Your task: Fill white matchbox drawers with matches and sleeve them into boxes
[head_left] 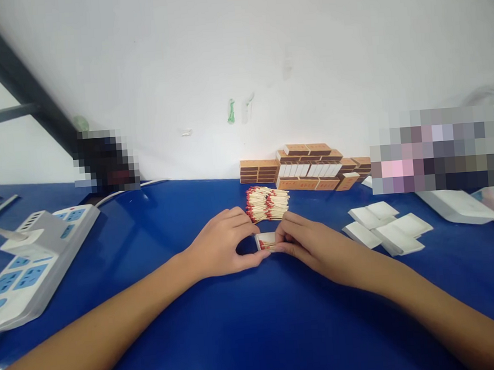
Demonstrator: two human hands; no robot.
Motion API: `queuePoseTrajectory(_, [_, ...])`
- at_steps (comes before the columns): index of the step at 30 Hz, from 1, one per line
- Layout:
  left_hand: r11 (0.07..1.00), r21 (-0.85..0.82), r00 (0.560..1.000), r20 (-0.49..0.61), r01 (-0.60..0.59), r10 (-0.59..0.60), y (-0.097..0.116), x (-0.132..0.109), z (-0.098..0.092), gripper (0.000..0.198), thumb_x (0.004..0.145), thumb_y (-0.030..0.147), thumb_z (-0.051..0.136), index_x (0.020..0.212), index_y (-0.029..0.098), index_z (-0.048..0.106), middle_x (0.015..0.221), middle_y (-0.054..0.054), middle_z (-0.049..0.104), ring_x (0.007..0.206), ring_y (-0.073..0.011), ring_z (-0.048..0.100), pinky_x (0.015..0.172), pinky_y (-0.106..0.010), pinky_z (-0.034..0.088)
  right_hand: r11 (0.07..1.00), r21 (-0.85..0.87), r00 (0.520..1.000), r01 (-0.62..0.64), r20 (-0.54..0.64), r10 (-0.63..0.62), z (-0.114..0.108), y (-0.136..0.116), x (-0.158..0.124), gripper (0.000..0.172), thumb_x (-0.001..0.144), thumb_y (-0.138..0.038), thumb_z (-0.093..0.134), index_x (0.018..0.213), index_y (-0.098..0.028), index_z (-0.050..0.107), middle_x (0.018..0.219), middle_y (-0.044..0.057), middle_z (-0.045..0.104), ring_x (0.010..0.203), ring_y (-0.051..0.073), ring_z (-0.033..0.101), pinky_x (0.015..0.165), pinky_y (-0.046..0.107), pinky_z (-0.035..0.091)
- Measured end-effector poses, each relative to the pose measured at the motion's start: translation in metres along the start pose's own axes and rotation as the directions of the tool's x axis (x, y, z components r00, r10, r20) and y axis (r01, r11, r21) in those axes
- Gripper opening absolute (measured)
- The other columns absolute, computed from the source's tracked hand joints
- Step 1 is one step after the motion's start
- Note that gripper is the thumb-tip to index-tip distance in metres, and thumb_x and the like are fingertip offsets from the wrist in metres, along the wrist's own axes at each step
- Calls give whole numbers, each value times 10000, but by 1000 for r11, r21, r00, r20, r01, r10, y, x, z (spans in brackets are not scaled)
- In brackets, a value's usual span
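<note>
A small white matchbox tray [264, 238] lies on the blue table between my two hands, with a few red-headed matches [268, 244] inside. My left hand [223, 243] grips the tray's left end between thumb and fingers. At its right end my right hand [308, 240] is closed in a pinch over the tail ends of the matches; its fingertips partly cover the tray. Just beyond the hands sits a pile of loose matches [267, 203], red heads mostly to the left.
Stacked brown matchboxes [309, 169] stand against the white wall. Several white trays [385, 229] lie to the right, near a larger white box [455, 207]. A white power strip [45, 267] with a plugged-in cable occupies the left. Two background areas are pixelated.
</note>
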State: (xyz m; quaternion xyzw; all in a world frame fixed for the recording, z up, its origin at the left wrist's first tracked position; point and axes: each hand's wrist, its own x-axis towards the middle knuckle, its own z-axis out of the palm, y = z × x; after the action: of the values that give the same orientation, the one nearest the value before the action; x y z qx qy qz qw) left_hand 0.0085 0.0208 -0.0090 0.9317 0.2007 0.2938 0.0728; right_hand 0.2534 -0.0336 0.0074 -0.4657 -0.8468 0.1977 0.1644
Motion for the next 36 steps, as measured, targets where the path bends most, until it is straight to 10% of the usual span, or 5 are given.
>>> queuePoseTrajectory(12, [1000,15,1000,14,-3,2,2,0,0,265,925,434,743,967,173,729,868,-67,712,851,-225,639,805,-377,544,989,-145,950,-16,-311,-30,6,37,14,48,1004,-257,643,1035,-224,627,999,51,624,831,199,623,729,330,487])
queuePoseTrajectory(36, [999,21,999,-4,-40,40,1,0,2,272,937,433,732,962,162,718,871,-64,704,842,-223,632,800,-380,536,997,-55,991,-48,-126,41,-5,43,14,183,1038,-340,606,897,-223,610,954,43,581,788,183,601,718,316,489])
